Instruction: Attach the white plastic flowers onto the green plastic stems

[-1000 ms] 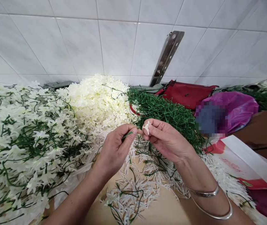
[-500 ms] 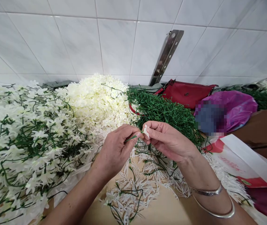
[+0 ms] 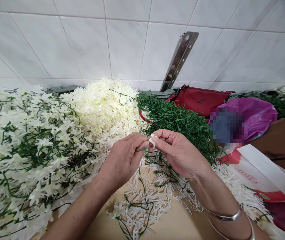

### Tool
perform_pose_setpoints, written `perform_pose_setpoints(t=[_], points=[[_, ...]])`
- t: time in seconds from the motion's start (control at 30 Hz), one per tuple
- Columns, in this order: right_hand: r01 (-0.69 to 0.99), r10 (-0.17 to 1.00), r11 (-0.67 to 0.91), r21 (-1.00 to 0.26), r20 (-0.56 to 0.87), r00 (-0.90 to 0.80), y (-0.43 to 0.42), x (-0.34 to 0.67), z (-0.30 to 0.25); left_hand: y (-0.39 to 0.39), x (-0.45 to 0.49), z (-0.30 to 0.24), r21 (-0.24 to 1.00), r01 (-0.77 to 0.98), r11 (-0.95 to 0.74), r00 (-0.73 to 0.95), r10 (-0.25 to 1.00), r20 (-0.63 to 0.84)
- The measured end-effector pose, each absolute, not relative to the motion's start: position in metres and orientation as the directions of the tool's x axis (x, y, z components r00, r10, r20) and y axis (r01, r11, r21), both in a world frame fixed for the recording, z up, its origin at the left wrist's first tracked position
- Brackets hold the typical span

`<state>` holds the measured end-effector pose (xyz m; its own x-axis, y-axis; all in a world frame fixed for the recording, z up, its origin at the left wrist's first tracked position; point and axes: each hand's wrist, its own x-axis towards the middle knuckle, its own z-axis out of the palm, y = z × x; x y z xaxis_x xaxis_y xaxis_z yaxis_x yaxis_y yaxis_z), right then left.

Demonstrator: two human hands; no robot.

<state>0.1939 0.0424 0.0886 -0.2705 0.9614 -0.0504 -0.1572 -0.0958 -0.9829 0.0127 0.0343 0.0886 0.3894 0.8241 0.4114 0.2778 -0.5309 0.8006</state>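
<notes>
My left hand [image 3: 122, 158] pinches a thin green plastic stem [image 3: 141, 149] between thumb and fingers. My right hand [image 3: 179, 151] pinches a small white flower piece [image 3: 152, 140] at its fingertips. The two hands meet tip to tip, the white piece against the stem's end. Below them lies a heap of white spiky flower centres with green stems [image 3: 147, 196] on a tan tabletop [image 3: 177, 223].
Finished white flower vines [image 3: 24, 150] cover the left. A pile of cream petals [image 3: 104, 106] sits at the back, a heap of green stems [image 3: 180, 123] beside it. A red bag [image 3: 200, 100], a purple bag [image 3: 252, 115] and a red-white bag [image 3: 265, 176] lie right. Tiled wall behind.
The hands have come closer together and risen slightly; the white piece now touches the end of the green stem. Piles are unchanged.
</notes>
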Motion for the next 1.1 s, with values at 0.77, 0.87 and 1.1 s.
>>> perform_pose_setpoints(t=[0.77, 0.87, 1.1], points=[[-0.211, 0.978, -0.133, -0.969, -0.094, -0.185, 0.048, 0.181, 0.064, 0.041, 0.015, 0.068, 0.660, 0.453, -0.600, 0.414, 0.796, 0.440], [-0.258, 0.966, -0.179, -0.949, -0.119, -0.231, 0.051, 0.184, 0.064, 0.041, 0.015, 0.070, 0.724, 0.458, -0.515, 0.394, 0.848, 0.355], [-0.312, 0.965, -0.190, -0.931, -0.118, -0.234, 0.052, 0.194, 0.069, 0.038, 0.012, 0.080, 0.863, 0.434, -0.259, 0.314, 0.941, 0.125]])
